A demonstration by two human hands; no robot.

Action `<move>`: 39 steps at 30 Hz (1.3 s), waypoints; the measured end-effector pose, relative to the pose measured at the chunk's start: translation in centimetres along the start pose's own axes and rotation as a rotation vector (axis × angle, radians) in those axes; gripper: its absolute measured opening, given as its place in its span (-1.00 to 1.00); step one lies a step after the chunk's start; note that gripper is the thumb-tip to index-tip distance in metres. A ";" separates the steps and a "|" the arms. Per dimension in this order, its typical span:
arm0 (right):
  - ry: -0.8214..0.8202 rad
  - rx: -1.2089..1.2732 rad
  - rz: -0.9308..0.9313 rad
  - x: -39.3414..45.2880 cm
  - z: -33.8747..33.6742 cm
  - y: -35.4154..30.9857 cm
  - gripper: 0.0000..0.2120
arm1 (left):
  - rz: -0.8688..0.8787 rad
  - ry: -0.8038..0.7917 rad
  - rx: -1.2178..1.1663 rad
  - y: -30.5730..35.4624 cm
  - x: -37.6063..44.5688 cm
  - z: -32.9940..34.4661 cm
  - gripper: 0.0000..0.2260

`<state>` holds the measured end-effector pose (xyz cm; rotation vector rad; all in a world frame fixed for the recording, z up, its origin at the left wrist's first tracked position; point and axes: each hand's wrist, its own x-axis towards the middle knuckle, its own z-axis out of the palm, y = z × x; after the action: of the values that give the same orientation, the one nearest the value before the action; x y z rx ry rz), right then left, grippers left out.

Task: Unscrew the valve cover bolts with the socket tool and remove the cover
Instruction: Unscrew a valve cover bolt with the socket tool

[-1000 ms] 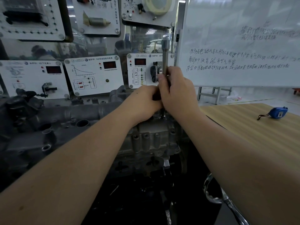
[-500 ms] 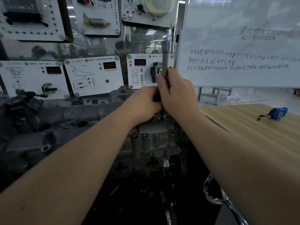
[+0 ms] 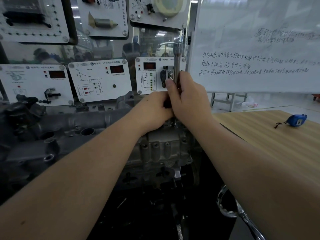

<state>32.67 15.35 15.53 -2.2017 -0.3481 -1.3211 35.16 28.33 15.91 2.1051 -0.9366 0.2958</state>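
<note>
A grey engine with its valve cover [image 3: 72,123] stretches across the left and centre. A long steel socket tool [image 3: 177,61] stands upright at the cover's right end. My right hand [image 3: 187,97] grips its shaft, thumb on the near side. Just left of it, my left hand [image 3: 153,110] curls round a dark part of the tool low down. The tool's lower end and the bolt under it are hidden by both hands.
White training panels [image 3: 99,80] with sensors stand behind the engine. A whiteboard [image 3: 259,49] fills the upper right. A wooden table [image 3: 270,144] on the right carries a blue tape measure [image 3: 297,120]. A chrome wrench [image 3: 242,215] lies low at the right.
My right hand has slid a little along the shaft and its thumb has shifted. The tool stays upright in the same spot. My left hand has barely moved.
</note>
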 end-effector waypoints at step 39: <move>0.008 0.032 0.017 0.0 0.0 0.0 -0.73 | -0.019 -0.026 0.016 0.0 0.0 0.0 -0.70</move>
<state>32.68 15.37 15.49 -2.1680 -0.3446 -1.3065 35.17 28.29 15.95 2.1360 -0.9310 0.2678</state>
